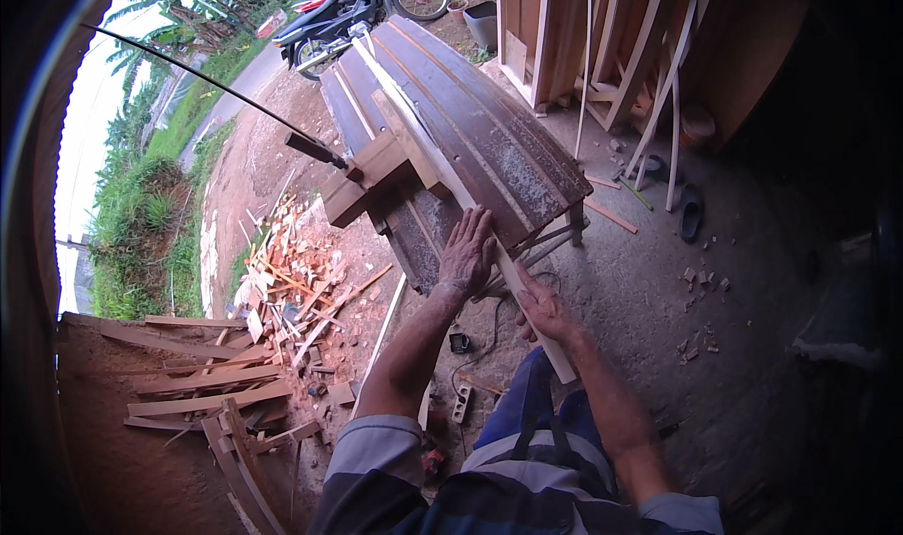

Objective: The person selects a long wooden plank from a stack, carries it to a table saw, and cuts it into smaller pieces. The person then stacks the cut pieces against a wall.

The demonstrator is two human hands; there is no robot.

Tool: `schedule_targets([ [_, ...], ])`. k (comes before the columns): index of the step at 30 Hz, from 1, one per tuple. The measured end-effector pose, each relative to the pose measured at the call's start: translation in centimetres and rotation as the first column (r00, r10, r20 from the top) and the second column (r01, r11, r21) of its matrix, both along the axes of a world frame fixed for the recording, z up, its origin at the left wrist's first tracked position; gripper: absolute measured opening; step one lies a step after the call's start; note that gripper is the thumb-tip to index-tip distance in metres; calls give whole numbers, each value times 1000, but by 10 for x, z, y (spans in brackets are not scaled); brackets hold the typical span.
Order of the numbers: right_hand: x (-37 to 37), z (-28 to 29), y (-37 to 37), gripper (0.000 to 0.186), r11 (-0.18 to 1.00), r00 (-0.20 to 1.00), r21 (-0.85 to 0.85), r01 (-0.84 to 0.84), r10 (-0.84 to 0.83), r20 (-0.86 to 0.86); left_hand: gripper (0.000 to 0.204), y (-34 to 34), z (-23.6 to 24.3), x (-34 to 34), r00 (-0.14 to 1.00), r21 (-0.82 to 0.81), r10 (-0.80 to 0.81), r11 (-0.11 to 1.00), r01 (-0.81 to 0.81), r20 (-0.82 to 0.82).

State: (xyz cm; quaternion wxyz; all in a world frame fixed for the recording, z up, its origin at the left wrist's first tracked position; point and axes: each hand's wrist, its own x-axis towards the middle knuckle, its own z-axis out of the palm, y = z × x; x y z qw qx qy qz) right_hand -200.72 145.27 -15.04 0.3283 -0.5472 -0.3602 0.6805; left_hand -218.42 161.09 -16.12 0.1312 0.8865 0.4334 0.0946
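A long pale wooden strip (560, 361) lies lengthwise on a dark brown work table (508, 149), its near end sticking out past the table's edge toward me. My left hand (467, 250) rests flat on the strip at that edge, fingers stretched out and pointing away. Closer to my body, my right hand (548, 311) grips the overhanging part from the right, fingers curled beneath it. Beyond my left hand a wooden block assembly (381, 163) sits on the table's left side, along the strip. A thin dark rod (216, 85) rises from it to the upper left.
Wood offcuts (292, 290) are heaped on the ground at left, beside stacked boards (212, 403). Panels and slats (640, 46) lean at the upper right. A motorcycle (362, 13) stands behind the table. A power strip (461, 404) with a cord and a sandal (690, 213) lie on the floor.
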Motion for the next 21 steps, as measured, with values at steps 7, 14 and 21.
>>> schedule_targets([
  [7, 16, 8, -135, 58, 994, 995, 53, 97, -96, -31, 56, -1, -6, -3, 1000, 31, -3, 1000, 3, 15],
  [14, -5, -12, -119, 53, 975, 961, 196, 105, -150, 234, 57, -4, -6, -4, 1000, -9, -6, 1000, 6, 3],
  [21, 0, -14, -87, 54, 973, 961, 213, 88, -139, 240, 59, 2, -2, -3, 1000, 5, 5, 1000, -5, -31],
])
